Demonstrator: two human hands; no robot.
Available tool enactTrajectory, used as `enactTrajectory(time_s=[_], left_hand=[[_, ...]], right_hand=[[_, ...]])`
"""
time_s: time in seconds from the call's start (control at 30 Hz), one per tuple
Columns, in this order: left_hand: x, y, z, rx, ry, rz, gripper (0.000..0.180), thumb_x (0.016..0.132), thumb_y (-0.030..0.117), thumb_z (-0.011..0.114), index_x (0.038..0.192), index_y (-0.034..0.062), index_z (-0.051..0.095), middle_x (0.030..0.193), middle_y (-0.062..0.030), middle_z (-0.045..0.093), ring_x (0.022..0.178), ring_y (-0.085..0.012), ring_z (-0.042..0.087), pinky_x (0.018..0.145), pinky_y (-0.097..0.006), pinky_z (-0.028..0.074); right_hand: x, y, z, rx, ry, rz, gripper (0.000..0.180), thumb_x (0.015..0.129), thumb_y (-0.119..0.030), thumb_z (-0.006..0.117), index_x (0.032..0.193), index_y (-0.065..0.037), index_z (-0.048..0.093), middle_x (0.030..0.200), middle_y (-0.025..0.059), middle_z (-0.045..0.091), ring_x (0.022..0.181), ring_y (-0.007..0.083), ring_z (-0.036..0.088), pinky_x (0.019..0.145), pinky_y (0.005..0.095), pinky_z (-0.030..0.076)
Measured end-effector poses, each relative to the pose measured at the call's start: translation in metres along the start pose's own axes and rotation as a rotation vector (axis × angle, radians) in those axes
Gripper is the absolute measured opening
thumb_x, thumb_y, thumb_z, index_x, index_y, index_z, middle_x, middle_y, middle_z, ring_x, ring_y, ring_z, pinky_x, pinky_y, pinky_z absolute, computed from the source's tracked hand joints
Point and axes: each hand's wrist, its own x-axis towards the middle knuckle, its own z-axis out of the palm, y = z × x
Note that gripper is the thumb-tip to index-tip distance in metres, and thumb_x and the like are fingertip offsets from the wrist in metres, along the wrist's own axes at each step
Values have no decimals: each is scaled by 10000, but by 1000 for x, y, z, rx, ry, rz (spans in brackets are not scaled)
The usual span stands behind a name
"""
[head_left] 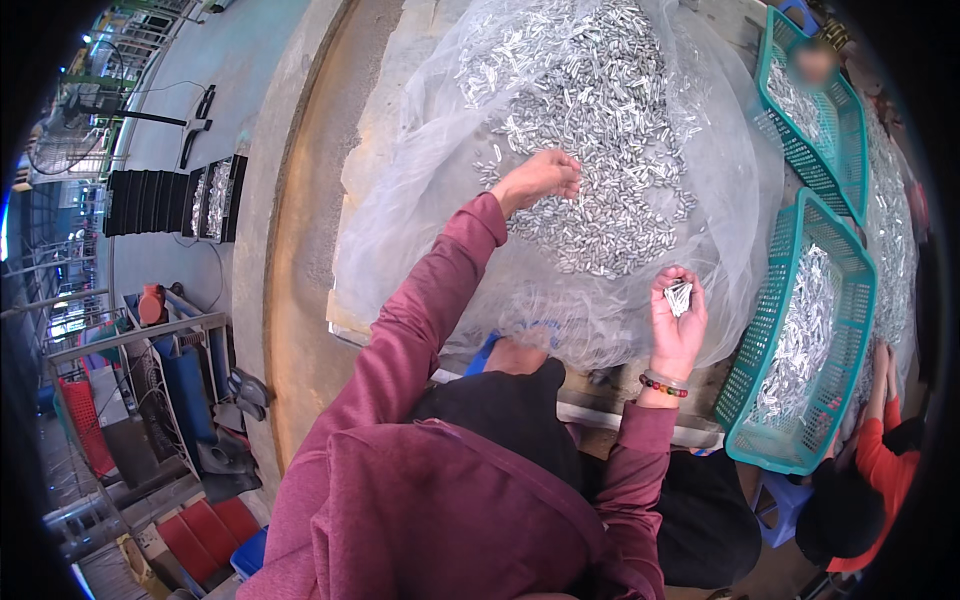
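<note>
Many small, slim silver metal pieces (610, 110) lie heaped on a sheer white mesh cloth (420, 215) in front of me. My left hand (540, 178) is at the left side of the heap with its fingers curled together. Whatever is between those fingertips is hidden. Nearer to me and to the right, my right hand (677, 335) is palm up beside the heap's near edge. Its fingers curl around a small bunch of the silver metal pieces (679, 297).
Two green plastic baskets (738, 395) with silver pieces stand along the right. Beyond them, a person in an orange top (890, 460) reaches toward another pile. A black crate (150, 202) sits on the floor at left, near a metal-framed cart (140, 335).
</note>
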Motion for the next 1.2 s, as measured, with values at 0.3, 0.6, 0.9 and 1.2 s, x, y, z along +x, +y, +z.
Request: enactTrajectory(time_s=[0.3,0.6,0.9,1.2], left_hand=[[30,-48,45,1345,218,236,239,767,188,641,863,-30,643,896,-218,635,875,-375,627,776,-418,512],[-8,11,-35,255,-79,128,128,855,172,604,894,51,613,856,-63,622,819,-159,609,658,-283,482],[-29,7,-47,-286,-179,157,110,912,181,546,930,73,556,892,-36,591,809,-111,561,641,-241,444],[28,-43,17,1313,274,257,212,894,207,528,894,-4,544,896,-234,632,871,-349,637,676,-445,504]], right_hand=[[-1,1,-2,-25,13,-16,160,934,-108,467,913,40,523,927,165,559,906,277,533,804,399,471],[0,2,-3,-8,42,-19,145,926,-98,474,904,39,516,909,158,547,894,278,528,795,401,469],[3,8,-3,-24,5,24,155,927,-102,477,897,42,522,914,161,550,912,275,527,818,398,475],[1,15,-1,-14,47,38,165,932,-114,471,887,37,519,906,161,546,907,276,531,817,407,482]])
